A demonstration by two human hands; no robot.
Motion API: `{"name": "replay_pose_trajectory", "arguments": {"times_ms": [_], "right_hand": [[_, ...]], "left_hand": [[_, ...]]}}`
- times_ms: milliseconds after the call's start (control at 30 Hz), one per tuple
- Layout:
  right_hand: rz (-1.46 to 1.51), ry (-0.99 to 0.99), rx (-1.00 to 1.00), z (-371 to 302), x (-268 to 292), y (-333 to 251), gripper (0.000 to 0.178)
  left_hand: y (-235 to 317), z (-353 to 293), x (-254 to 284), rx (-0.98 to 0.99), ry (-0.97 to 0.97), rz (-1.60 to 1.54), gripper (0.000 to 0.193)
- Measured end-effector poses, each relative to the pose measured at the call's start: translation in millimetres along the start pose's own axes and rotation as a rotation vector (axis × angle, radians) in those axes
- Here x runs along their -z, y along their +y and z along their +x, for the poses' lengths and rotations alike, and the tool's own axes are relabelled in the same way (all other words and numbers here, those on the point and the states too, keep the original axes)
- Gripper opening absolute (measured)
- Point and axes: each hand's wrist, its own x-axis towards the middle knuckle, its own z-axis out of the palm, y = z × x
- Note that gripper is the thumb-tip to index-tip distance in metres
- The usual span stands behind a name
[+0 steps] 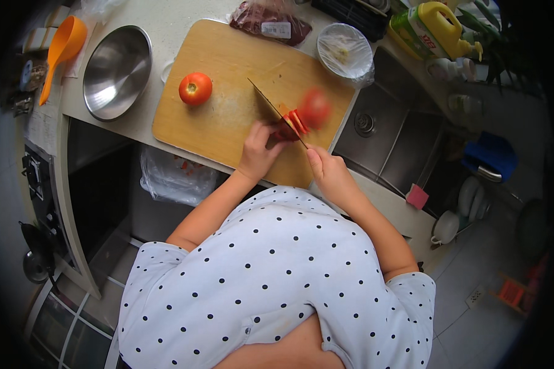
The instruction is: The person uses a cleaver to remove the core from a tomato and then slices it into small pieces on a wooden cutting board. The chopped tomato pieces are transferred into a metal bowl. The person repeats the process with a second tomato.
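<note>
Print shows on the bagged meat's (266, 23) white label and the yellow pump jug (434, 32). Right hand (333, 174) closed on the kitchen knife (267, 101); left hand (258, 150) narrowed on the sliced tomato (298, 120) upon the cutting board (228, 135), fingertips partly obscured. Adjacent round tomato (316, 108) blurred; another tomato (196, 88) lies left.

You are in a kitchen: a wooden cutting board (240, 67) lies right at your left hand (258, 152) and right hand (333, 177), a steel sink (358, 146) sits to the right of both, and a metal bowl (118, 74) and orange ladle (69, 40) are well to their left.
</note>
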Motion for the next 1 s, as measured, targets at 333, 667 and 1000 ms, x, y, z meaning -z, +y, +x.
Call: {"name": "replay_pose_trajectory", "arguments": {"times_ms": [333, 667, 1000], "right_hand": [[0.119, 0.101, 0.135, 22.6, -22.5, 31.9, 0.040], [0.097, -0.013, -0.016, -34.6, 15.7, 5.3, 0.040], [-0.060, -0.047, 0.014, -7.1, 2.5, -13.2, 0.042]], "left_hand": [[4.9, -1.9, 3.8, -0.033, -0.031, 0.035, 0.038], [-2.8, -2.7, 8.2, -0.016, -0.023, 0.025, 0.038], [-12.3, -6.3, 6.5, -0.037, -0.008, 0.044, 0.035]]}}
